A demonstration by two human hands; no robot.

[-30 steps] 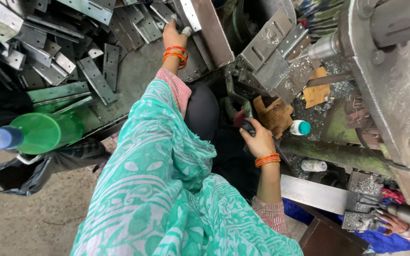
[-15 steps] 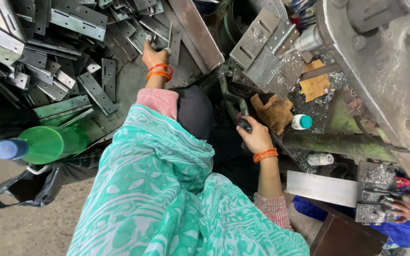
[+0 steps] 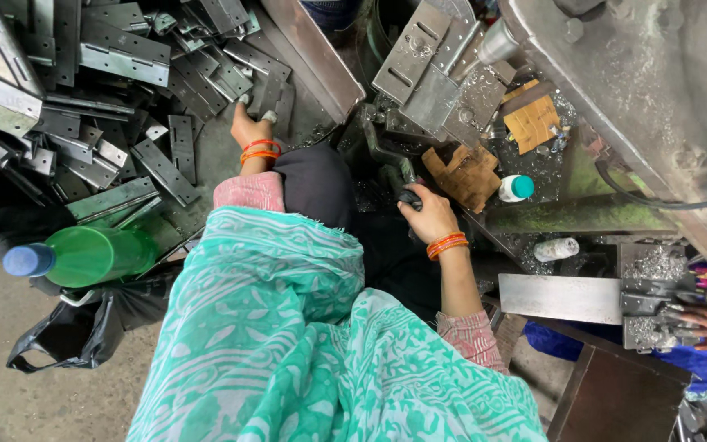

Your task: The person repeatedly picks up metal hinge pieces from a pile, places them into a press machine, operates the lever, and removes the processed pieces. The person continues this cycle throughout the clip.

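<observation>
Two hands split between pile and press

Head view: left hand [image 3: 251, 131] closes on a flat metal plate [image 3: 267, 94] in the loose plate heap [image 3: 100, 98], not yet lifted. Right hand [image 3: 429, 217] grips the black lever handle [image 3: 398, 184] beside the heap. Since earlier, the left hand has reached deeper into the heap.
</observation>
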